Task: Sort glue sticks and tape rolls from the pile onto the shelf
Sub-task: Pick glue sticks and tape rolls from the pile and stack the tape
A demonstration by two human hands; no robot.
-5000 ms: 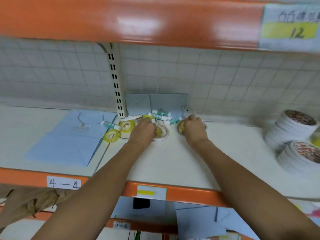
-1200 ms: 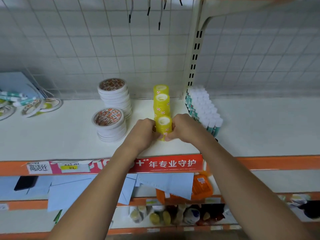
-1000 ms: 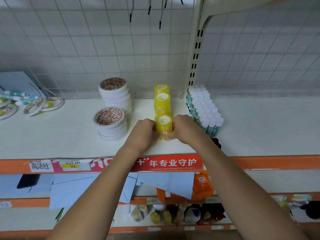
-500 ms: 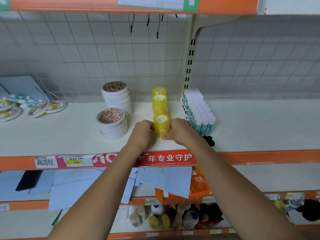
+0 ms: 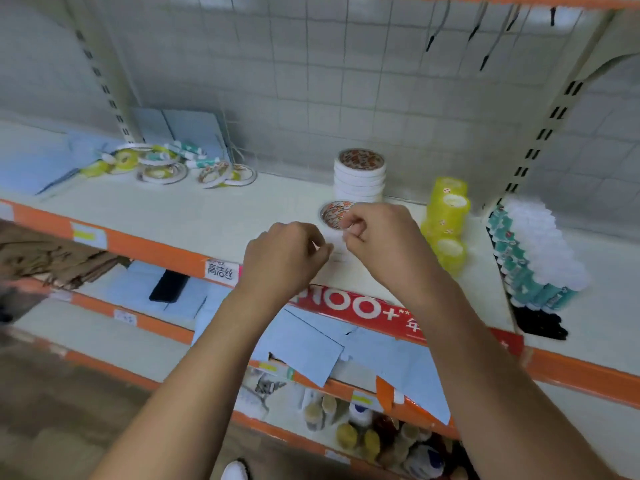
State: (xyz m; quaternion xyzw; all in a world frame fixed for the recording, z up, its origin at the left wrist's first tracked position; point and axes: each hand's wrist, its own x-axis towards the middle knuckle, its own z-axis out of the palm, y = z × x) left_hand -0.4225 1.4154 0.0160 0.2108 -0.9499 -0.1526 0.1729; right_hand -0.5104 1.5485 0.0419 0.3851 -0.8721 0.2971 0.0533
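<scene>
My left hand [image 5: 287,258] and my right hand [image 5: 381,244] hover side by side over the white shelf [image 5: 207,216], fingers curled, with nothing visible in them. They partly hide a low stack of white tape rolls [image 5: 334,213]; a taller stack of white rolls [image 5: 360,174] stands behind it. Just right of my right hand is a row of yellow tape rolls [image 5: 446,216], untouched. Farther right, teal glue sticks with white caps [image 5: 533,251] stand packed together. At the back left lies the mixed pile [image 5: 166,164] of tape rolls and glue sticks.
Blue sheets [image 5: 27,157] lie left of the pile. Slotted uprights [image 5: 540,136] rise from the back of the shelf. A black object [image 5: 540,323] sits in front of the glue sticks. The lower shelf holds blue paper [image 5: 304,344] and a dark phone [image 5: 169,285].
Both hands have let go of the front yellow tape roll and moved left, in front of the low white stack. The view has swung left, showing the pile again.
</scene>
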